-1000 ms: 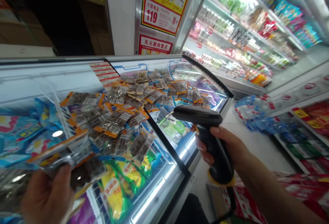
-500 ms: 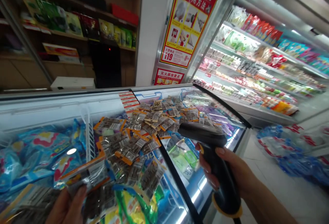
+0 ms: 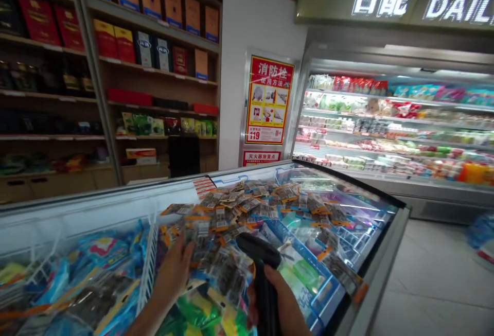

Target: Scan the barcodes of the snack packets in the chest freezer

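Observation:
My right hand (image 3: 280, 295) is wrapped round the grip of a black barcode scanner (image 3: 258, 253), whose head points up and left over the freezer. My left hand (image 3: 175, 264) reaches forward into a pile of small clear snack packets (image 3: 227, 269) with orange edges and dark contents. Thumb and fingers close on a snack packet (image 3: 197, 228) at the left side of the pile; the fingertips are somewhat blurred. More of these packets lie spread toward the back of the freezer. Several packets also rest at the lower left, on blue bags (image 3: 104, 246).
The chest freezer (image 3: 389, 238) has a white wire divider (image 3: 148, 264) and a glass lid on the right. Green and yellow bags (image 3: 204, 307) lie near me. Wooden shelves (image 3: 162, 68) with boxes stand behind left, a lit refrigerated case (image 3: 386, 130) behind right.
The view has risen and widened. My left hand has moved from the packets at lower left to the pile beyond the divider. The scanner now sits further left in view.

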`<action>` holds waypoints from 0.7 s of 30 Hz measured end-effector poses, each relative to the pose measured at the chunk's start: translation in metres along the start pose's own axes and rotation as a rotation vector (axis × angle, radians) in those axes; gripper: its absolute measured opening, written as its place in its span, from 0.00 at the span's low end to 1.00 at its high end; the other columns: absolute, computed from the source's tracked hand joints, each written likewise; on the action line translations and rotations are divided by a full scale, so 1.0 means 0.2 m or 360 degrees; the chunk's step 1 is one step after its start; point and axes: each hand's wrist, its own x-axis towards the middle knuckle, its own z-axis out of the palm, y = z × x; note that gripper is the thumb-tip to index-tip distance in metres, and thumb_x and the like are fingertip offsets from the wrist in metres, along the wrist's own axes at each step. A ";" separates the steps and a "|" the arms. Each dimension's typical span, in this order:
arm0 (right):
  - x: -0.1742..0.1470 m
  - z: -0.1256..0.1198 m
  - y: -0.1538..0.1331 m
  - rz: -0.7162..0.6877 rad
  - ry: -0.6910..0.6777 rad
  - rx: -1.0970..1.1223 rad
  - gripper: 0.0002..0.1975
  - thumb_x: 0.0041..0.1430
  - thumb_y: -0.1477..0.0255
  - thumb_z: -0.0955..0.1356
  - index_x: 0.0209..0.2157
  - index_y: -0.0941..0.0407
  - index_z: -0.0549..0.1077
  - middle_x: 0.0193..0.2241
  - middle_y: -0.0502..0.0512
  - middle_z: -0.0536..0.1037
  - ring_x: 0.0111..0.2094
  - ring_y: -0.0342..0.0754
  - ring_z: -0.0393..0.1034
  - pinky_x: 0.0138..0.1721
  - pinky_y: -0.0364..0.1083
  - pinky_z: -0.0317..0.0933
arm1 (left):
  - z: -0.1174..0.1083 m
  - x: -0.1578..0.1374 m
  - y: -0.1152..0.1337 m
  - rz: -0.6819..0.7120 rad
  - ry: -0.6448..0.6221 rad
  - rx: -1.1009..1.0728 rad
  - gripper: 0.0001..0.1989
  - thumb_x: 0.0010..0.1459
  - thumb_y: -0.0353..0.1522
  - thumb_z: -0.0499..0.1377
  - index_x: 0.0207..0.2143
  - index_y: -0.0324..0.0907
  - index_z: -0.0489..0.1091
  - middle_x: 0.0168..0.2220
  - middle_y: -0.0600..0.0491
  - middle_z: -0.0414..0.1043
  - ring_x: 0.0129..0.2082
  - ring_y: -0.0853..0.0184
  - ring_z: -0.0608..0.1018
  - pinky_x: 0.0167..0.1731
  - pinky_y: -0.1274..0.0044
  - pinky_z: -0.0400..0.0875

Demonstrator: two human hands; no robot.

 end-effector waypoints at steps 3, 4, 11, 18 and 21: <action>0.01 0.07 0.09 -0.0141 0.0048 0.0125 0.19 0.44 0.56 0.64 0.28 0.59 0.67 0.13 0.46 0.68 0.12 0.39 0.61 0.18 0.41 0.59 | 0.15 0.06 0.12 0.0165 -0.0323 0.0019 0.11 0.50 0.35 0.44 0.27 0.41 0.63 0.31 0.47 0.71 0.35 0.61 0.73 0.36 0.72 0.64; 0.02 0.09 0.10 -0.0192 0.0076 0.0146 0.18 0.45 0.56 0.64 0.28 0.59 0.67 0.14 0.46 0.68 0.13 0.39 0.62 0.19 0.40 0.59 | 0.21 0.07 0.16 0.0147 -0.0364 0.0024 0.10 0.51 0.34 0.44 0.26 0.41 0.62 0.29 0.46 0.70 0.34 0.60 0.73 0.36 0.71 0.63; 0.21 0.07 0.07 -0.0572 0.0229 0.0073 0.17 0.46 0.57 0.64 0.26 0.58 0.65 0.15 0.47 0.70 0.16 0.42 0.65 0.17 0.40 0.56 | 0.31 0.14 0.25 0.0142 -0.0194 -0.0662 0.10 0.53 0.36 0.43 0.29 0.43 0.61 0.30 0.50 0.68 0.33 0.63 0.71 0.35 0.74 0.63; 0.40 -0.05 -0.11 -0.0646 0.0258 0.0046 0.17 0.47 0.58 0.64 0.23 0.59 0.66 0.13 0.47 0.69 0.16 0.41 0.65 0.21 0.40 0.58 | 0.11 0.38 0.00 -0.0121 0.0243 -0.0043 0.11 0.51 0.37 0.42 0.26 0.41 0.60 0.29 0.45 0.67 0.34 0.57 0.70 0.32 0.70 0.62; 0.39 -0.07 -0.15 -0.0620 0.0293 0.0091 0.17 0.46 0.58 0.64 0.22 0.58 0.65 0.12 0.47 0.68 0.14 0.40 0.63 0.20 0.39 0.58 | 0.15 0.41 -0.02 -0.0072 -0.0030 0.0116 0.11 0.51 0.36 0.43 0.24 0.41 0.59 0.26 0.46 0.67 0.32 0.57 0.71 0.31 0.71 0.62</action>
